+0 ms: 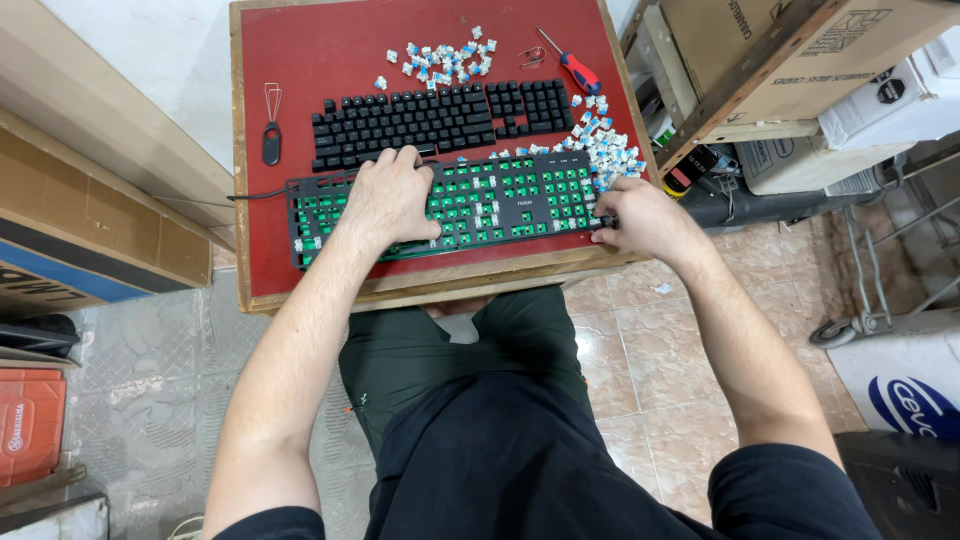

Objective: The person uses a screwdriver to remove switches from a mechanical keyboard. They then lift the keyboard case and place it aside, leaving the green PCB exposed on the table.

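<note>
Nearest, the stripped keyboard (470, 205) lies along the front edge of the red-topped table (300, 60), its green board bare. The left hand (392, 195) lies flat across its middle, fingers spread, covering the sockets beneath. The right hand (640, 218) curls at the right end, fingertips pinched at the frame; what they hold, if anything, is hidden. Behind sit the black keycap set (440, 118) and loose blue switches (605, 145). Farther back, a screwdriver (570, 62) and keycap puller (271, 125).
</note>
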